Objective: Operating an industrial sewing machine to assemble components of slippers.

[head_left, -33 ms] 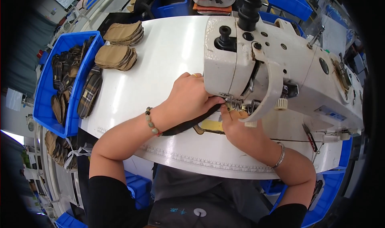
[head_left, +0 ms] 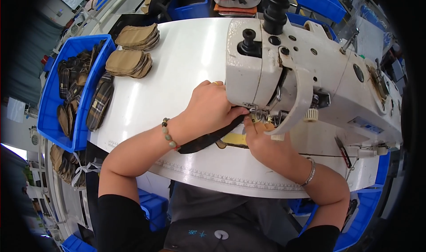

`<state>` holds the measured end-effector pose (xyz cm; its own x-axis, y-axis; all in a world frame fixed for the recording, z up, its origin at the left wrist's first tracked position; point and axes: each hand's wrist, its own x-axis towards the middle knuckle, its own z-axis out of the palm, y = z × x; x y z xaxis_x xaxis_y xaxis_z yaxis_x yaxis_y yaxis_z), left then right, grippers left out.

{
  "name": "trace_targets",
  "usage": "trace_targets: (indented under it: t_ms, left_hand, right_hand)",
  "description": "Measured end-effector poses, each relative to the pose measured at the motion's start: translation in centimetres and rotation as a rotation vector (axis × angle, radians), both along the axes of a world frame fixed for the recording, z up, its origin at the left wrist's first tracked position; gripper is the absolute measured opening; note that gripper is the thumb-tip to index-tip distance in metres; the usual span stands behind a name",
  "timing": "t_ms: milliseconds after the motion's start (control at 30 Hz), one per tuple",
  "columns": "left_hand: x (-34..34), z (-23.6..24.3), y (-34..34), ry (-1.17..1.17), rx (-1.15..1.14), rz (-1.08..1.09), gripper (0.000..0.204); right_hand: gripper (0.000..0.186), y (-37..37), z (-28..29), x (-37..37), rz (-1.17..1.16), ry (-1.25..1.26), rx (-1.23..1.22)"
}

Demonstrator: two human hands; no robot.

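In front of the needle area of a white sewing machine, my two hands meet. My left hand is closed, its thumb and finger pinching the end of a long black strip that curves back under my wrist. My right hand is closed too, its fingers bent and thumb tip against the work beside the presser foot. A flat piece with a yellow face and brown edge lies partly under the right hand. The fingers and machine hide the stitching spot.
Two stacks of tan fabric pieces sit at the table's far left. Beside them stands a blue bin of plaid pieces, with a plaid bundle against it. Snips lie at right. A printed ruler follows the front edge.
The loose part of the black strip has shifted slightly toward me and covers more of the yellow-faced piece's left end. Both hands stay almost where they were.
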<state>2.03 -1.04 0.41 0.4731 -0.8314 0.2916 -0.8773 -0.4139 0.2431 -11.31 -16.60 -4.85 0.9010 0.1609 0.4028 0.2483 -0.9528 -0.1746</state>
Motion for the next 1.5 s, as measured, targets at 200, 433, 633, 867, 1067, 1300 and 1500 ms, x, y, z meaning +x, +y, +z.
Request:
trace_targets:
  t_ms: [200, 433, 633, 867, 1067, 1300, 1500]
  left_hand:
    - [0.2, -0.6, -0.4, 0.264, -0.24, 0.0, 0.025]
    - [1.5, -2.1, -0.1, 0.387, -0.253, -0.036, 0.03]
    - [0.9, -0.9, -0.1, 0.419, -0.205, -0.033, 0.028]
    - [0.9, -1.8, -0.4, 0.303, -0.235, -0.026, 0.027]
    - [0.9, -2.0, -0.4, 0.189, -0.151, -0.012, 0.028]
    - [0.5, -1.7, -0.6, 0.141, -0.146, 0.012, 0.028]
    - [0.6, -1.7, -0.2, 0.158, -0.135, 0.034, 0.025]
  right_hand:
    - [0.021, 0.1, -1.4, -0.2, -0.046, 0.082, 0.063]
    - [0.034, -1.0, -1.0, 0.0, 0.179, -0.096, -0.635]
    - [0.046, -0.3, 1.1, -0.5, 0.167, 0.087, -0.385]
    - [0.044, -0.4, 0.9, -0.3, 0.167, 0.068, -0.391]
    - [0.037, -0.1, 0.6, -0.4, 0.095, 0.274, -0.145]
    - [0.042, -0.5, -1.6, -0.7, 0.13, 0.26, -0.491]
    - [0.032, 1.4, 2.2, -2.0, 0.095, 0.158, -0.34]
